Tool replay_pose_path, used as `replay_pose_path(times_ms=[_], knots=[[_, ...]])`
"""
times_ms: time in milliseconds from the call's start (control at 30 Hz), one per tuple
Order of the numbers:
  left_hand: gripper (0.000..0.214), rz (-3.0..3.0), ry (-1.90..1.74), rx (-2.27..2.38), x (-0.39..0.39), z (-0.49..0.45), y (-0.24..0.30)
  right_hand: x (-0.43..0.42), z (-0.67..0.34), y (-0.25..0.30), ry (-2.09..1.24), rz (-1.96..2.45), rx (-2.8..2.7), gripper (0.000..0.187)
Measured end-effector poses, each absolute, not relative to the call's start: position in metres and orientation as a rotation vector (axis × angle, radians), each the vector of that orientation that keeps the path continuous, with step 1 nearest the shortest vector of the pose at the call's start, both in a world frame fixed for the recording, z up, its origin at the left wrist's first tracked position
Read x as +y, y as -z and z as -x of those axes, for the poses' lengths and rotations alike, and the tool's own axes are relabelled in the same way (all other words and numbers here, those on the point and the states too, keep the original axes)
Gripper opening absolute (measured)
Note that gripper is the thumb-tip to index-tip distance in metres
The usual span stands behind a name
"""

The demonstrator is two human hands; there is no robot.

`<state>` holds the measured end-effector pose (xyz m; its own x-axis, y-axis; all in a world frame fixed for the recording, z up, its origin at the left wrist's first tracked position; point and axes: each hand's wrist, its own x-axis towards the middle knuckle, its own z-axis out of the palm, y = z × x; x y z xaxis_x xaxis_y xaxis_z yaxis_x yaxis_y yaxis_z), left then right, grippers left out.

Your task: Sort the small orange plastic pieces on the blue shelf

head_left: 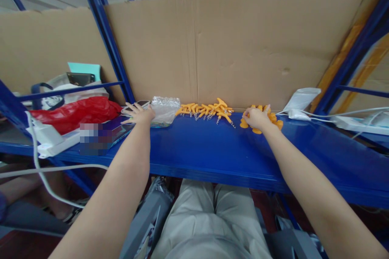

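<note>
Warehouse: blue steel racking (212,158), cardboard (243,48)

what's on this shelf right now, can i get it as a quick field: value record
surface: blue metal shelf, cardboard sheet behind it
left hand: fingers spread, resting by a clear plastic bag and a phone
right hand: laid over a small pile of orange pieces
middle: row of orange pieces with small chains
far left: red bag, white power strip
far right: white charger and cables
</note>
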<state>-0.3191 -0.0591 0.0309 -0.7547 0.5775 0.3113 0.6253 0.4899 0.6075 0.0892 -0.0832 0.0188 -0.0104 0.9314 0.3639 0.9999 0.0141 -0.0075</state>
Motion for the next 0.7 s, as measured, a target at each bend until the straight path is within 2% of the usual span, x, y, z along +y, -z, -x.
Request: replay_pose_path(times_ms=[167,400,533,700], knots=[[0.067,1.401,1.194,-2.391,-0.047,0.282,-0.047,-0.082,-0.09,-0.018,0.393,2.002,-2.037,0.03],[0.071,1.867,1.029,-2.232,-0.038,0.188,-0.051,-0.085,-0.088,-0.019,0.389,2.007,-2.054,0.029],[0.065,2.16,0.808,-2.171,-0.04,0.148,-0.032,-0.086,-0.086,-0.02,0.367,2.0,-2.061,0.029],[0.056,2.585,0.325,-1.906,-0.043,0.131,0.002,-0.088,-0.084,-0.021,0.345,2.016,-2.061,0.027]])
